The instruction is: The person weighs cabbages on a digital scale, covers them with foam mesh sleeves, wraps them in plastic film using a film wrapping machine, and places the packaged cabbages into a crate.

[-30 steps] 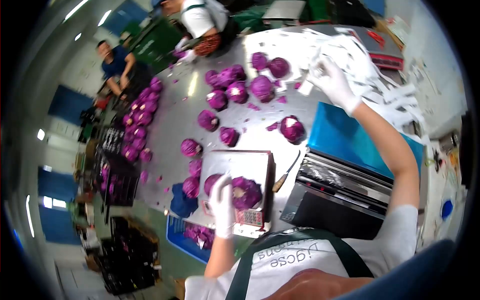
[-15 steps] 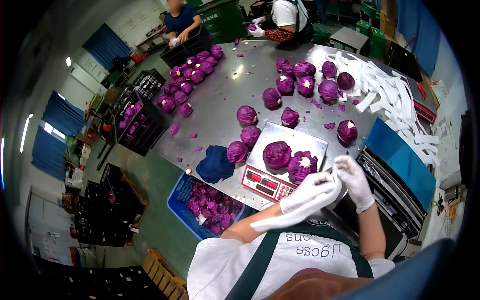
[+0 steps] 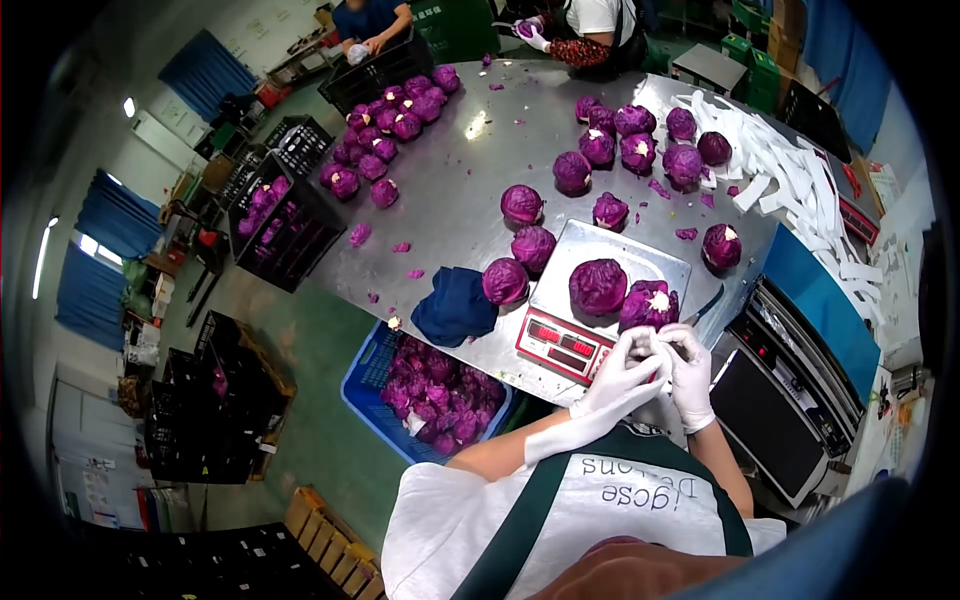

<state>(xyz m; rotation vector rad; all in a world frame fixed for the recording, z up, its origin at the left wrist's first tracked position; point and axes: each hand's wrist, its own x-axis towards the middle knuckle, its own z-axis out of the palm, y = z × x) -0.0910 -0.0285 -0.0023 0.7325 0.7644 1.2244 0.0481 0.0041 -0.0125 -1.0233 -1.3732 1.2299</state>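
Observation:
My left hand (image 3: 622, 372), in a white glove, pinches a white foam strip (image 3: 582, 432) whose long end hangs back over my left forearm. My gloved right hand (image 3: 690, 378) is close against it, fingers pressed together at the strip's upper end. Both hands are in front of my chest, at the near edge of a red-and-white weighing scale (image 3: 562, 345). Two red cabbages rest on its metal plate: one at the left (image 3: 598, 288), and another cabbage (image 3: 650, 303) with a pale cut stem just beyond my fingertips, which partly cover it.
More cabbages (image 3: 522, 205) stand on the metal table (image 3: 450, 190). White strips (image 3: 790, 180) are piled at the right, beyond a machine with a blue cover (image 3: 830, 300). A dark blue cloth (image 3: 455, 305) lies left; below is a blue crate (image 3: 365, 395) of purple leaves. Two people work across the table.
My right hand has moved in against my left, and both now meet at the strip's end. The camera view has shifted, so the table and scale appear further right.

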